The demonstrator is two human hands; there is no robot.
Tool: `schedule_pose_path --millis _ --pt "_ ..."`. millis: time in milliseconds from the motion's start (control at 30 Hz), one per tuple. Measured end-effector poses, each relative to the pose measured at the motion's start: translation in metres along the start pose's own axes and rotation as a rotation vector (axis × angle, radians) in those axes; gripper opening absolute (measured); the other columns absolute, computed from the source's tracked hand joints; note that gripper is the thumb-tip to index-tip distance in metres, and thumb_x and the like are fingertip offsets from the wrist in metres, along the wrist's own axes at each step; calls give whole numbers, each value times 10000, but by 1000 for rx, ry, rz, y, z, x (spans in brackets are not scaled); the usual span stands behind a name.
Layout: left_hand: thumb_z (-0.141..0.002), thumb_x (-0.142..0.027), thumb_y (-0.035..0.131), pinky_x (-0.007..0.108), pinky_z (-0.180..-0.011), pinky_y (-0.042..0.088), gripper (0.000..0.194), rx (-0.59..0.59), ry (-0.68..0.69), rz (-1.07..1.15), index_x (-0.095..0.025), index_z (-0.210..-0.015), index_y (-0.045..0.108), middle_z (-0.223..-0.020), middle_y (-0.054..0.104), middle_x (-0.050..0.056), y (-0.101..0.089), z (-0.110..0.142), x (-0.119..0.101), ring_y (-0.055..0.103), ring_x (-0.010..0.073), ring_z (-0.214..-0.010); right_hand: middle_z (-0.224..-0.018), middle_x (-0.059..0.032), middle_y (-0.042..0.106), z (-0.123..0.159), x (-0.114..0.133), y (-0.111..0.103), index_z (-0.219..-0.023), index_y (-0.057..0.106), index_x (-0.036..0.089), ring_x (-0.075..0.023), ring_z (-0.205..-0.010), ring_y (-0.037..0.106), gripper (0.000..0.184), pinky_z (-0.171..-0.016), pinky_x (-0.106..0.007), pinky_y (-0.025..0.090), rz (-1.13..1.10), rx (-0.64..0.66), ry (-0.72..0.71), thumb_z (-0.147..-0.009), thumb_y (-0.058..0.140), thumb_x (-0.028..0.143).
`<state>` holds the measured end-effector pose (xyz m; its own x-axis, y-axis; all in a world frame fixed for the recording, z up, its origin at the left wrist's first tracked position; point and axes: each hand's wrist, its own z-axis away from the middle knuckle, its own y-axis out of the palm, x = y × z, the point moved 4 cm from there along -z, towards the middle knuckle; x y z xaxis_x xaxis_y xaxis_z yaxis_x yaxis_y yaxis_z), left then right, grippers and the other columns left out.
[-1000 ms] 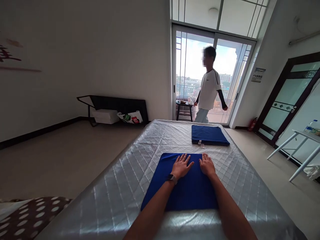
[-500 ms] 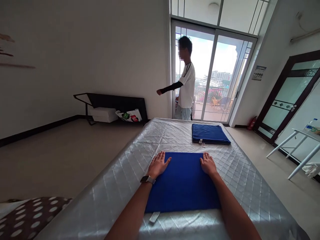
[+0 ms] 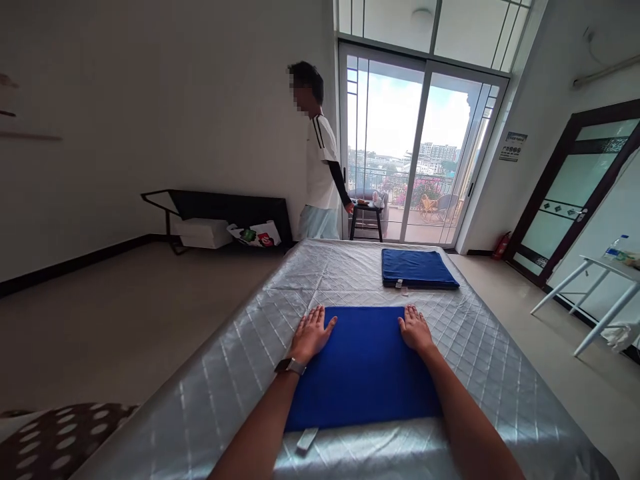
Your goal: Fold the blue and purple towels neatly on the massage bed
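A folded blue towel [image 3: 367, 367] lies flat on the silver quilted mattress [image 3: 240, 373] in front of me. My left hand [image 3: 310, 333] rests open and flat on its far left corner, a watch on the wrist. My right hand [image 3: 414, 329] lies open and flat on its far right corner. A white tag [image 3: 306, 440] sticks out from the towel's near left edge. Farther back on the mattress sits a second folded blue towel [image 3: 417, 268], untouched.
Another person [image 3: 320, 167] in a white shirt stands beyond the mattress's far left corner, near the glass balcony doors [image 3: 425, 140]. A black stool [image 3: 367, 220] stands by the doors. A low black bench [image 3: 225, 210] with a box and bags lines the left wall. A white table [image 3: 600, 287] stands at right.
My hands slid apart from the towel's middle to its far corners. The other person walked from the right side of the doors to the left.
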<state>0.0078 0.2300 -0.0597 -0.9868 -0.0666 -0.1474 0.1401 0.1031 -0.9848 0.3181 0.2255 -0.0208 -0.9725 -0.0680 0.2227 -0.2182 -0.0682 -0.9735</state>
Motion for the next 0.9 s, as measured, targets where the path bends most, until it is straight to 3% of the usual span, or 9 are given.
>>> schedule_pose_path --millis 300,433,533,633,800,900 --pt "-974 -549 217 455 -1220 220 729 14 8 -27 -104 -1545 303 -1616 277 129 -3 1 -2 245 258 -1505 -1642 -119 187 6 1 1 -1573 204 49 -182 -1533 96 659 -1222 -343 89 -34 25 19 -1019 207 407" --pt "-968 -561 199 440 -1217 231 769 74 -41 -84 -58 -1543 284 -1619 249 151 -7 -2 -2 244 263 -1504 -1640 -118 196 6 1 1 -1570 219 52 -181 -1533 103 656 -1223 -352 96 -50 11 15 -1016 208 403" --pt "-962 -578 208 469 -1206 250 810 77 -83 -126 4 -1512 328 -1585 305 216 -13 -7 -12 304 313 -1479 -1631 -142 219 5 2 2 -1561 238 33 -195 -1531 119 663 -1223 -366 104 -67 7 17 -1012 222 404" --pt "-965 -599 197 451 -1217 230 819 31 22 -131 -5 -1508 348 -1596 298 203 -16 -7 -55 269 315 -1493 -1630 -145 224 4 3 4 -1560 242 33 -204 -1530 130 660 -1224 -374 105 -77 -4 12 -1011 223 400" --pt "-999 -545 142 451 -1213 262 693 -32 459 8 -163 -1515 402 -1576 398 106 1 11 -179 284 265 -1493 -1642 -117 178 4 0 6 -1564 231 41 -194 -1533 103 634 -1226 -356 95 -53 -11 -15 -1006 239 342" --pt "-1003 -540 135 460 -1205 283 686 1 492 61 -168 -1519 392 -1568 408 119 16 16 -216 306 257 -1485 -1641 -107 184 4 -2 9 -1572 227 69 -186 -1533 101 621 -1223 -348 103 -45 -12 -28 -994 267 294"
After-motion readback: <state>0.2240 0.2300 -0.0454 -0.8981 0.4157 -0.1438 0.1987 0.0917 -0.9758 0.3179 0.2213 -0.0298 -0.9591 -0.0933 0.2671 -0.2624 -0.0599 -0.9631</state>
